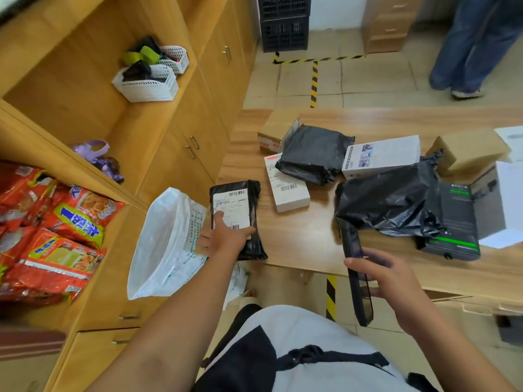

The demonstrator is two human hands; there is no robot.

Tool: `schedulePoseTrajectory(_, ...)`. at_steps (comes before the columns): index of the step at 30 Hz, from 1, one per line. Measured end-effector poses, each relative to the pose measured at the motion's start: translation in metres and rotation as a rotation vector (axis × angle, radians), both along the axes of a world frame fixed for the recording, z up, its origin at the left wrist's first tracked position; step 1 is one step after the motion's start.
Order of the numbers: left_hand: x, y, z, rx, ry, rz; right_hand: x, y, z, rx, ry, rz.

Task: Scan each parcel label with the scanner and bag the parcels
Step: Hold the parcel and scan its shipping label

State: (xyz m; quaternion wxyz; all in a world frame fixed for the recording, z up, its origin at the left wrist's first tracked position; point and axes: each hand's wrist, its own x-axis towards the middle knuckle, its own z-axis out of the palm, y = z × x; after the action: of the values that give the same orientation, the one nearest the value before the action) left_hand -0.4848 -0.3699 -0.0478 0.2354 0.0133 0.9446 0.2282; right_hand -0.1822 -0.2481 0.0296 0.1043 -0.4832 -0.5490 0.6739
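**Labelled parcel in the left hand, scanner in the right**

The black parcel (240, 219) is held in the grip of the left hand (226, 240), with the thumb laid on its white label (230, 205). It is kept label up at the left edge of the worktop (308, 239). The scanner (353, 264) is held in the grip of the right hand (394, 280), with fingers closed around its dark body, above the near edge of the worktop. A white bag (167, 244) is seen just beside the parcel, at its left. Further on the worktop, a second black parcel (314, 154) is laid partly on a white labelled box (290, 190), and a crumpled black bag (390, 202) is near them.
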Motion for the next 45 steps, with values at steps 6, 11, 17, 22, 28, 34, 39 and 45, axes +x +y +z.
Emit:
schedulePoseTrajectory(6, 0.022, 0.019, -0.009, 0.145, -0.076, -0.204, 0.010, -0.003, -0.005, -0.013, -0.053, -0.054)
schedulePoseTrajectory(11, 0.036, 0.000, -0.021, 0.328, -0.199, -0.312, 0.006, -0.002, -0.008, -0.009, -0.068, -0.045)
schedulePoseTrajectory(17, 0.033, -0.009, -0.021, 0.388, -0.243, -0.336, -0.020, 0.020, 0.013, 0.165, -0.141, 0.208)
schedulePoseTrajectory(22, 0.032, -0.008, -0.023, 0.412, -0.267, -0.305, -0.063, 0.058, 0.047, 0.562, -0.503, 0.680)
schedulePoseTrajectory(28, 0.031, -0.008, -0.024, 0.403, -0.280, -0.286, -0.101, 0.063, 0.059, 0.833, -0.729, 1.032)
schedulePoseTrajectory(34, 0.030, -0.008, -0.024, 0.396, -0.279, -0.303, -0.112, 0.051, 0.059, 0.907, -0.785, 1.087)
schedulePoseTrajectory(39, 0.030, -0.008, -0.024, 0.409, -0.282, -0.311, -0.108, 0.046, 0.054, 0.931, -0.797, 1.077)
schedulePoseTrajectory(45, 0.029, -0.006, -0.019, 0.379, -0.314, -0.317, -0.097, 0.046, 0.049, 0.932, -0.827, 1.029)
